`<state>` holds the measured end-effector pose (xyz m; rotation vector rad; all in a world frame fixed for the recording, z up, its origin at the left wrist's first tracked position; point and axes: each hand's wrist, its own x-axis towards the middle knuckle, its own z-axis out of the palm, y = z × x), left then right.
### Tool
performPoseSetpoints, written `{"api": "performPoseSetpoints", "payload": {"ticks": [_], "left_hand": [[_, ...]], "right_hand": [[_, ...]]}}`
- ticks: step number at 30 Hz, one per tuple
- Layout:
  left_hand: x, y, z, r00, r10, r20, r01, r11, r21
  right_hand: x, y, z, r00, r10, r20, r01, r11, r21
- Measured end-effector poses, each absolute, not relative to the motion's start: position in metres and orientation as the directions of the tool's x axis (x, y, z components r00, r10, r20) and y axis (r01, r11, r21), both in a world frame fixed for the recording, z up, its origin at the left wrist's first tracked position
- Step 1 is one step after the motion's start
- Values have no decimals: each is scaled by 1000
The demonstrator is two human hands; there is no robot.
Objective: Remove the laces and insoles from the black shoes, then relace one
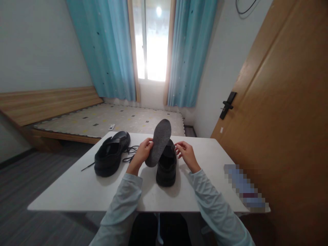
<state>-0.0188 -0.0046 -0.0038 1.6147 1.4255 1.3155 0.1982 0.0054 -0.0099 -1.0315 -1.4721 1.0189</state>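
Mid insole swap, looks like: left hand grip pinching the grey insole upright, right above the black shoe on the counter. Right hand grip loose, holding nothing, fingertips beside the collar. Next up, probably: toe end angled down into the opening.

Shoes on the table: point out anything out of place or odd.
The grey insole is out of its shoe, held up by the left hand over the near black shoe. Loose laces trail beside the other shoe.
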Motion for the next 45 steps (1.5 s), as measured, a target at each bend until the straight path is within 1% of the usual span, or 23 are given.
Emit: {"api": "performPoseSetpoints", "payload": {"ticks": [2, 4, 6, 9, 15, 19, 22, 27, 32, 35, 42, 45], "left_hand": [[-25, -4, -3, -116, 962, 247, 443, -172, 880], [-33, -5, -2, -171, 959, 224, 548, -96, 831], [-43, -9, 0, -220, 954, 206, 663, -8, 749], [-60, -14, -1, -266, 948, 177, 762, 94, 641], [-86, -17, -17, -290, 950, 112, 852, 203, 482], [-92, -19, -24, -322, 944, 73, 879, 269, 393], [-88, -26, -23, -355, 934, 42, 886, 321, 334], [-72, -38, -12, -403, 915, -11, 896, 397, 200], [-63, -44, -4, -437, 899, 32, 888, 425, 177], [-60, -44, -3, -413, 909, 48, 899, 399, 182], [-53, -42, -7, -357, 934, -13, 923, 355, 150], [-48, -43, -8, -340, 940, 29, 935, 335, 113]], "right_hand": [[197, 7, -15, -124, 946, 298, 201, 318, -926], [196, 8, -18, -142, 933, 330, 271, 358, -894], [197, 9, -19, -154, 923, 352, 305, 384, -872], [198, 9, -19, -161, 916, 367, 326, 400, -856], [198, 9, -17, -170, 906, 387, 338, 422, -841], [198, 9, -17, -176, 907, 382, 343, 420, -840], [199, 9, -18, -183, 910, 373, 348, 415, -841], [199, 9, -17, -179, 908, 378, 359, 418, -834], [200, 7, -15, -196, 910, 366, 359, 413, -837], [200, 7, -14, -196, 910, 365, 365, 413, -835], [200, 5, -13, -198, 913, 355, 354, 405, -843], [200, 5, -13, -197, 913, 358, 354, 406, -842]]}}
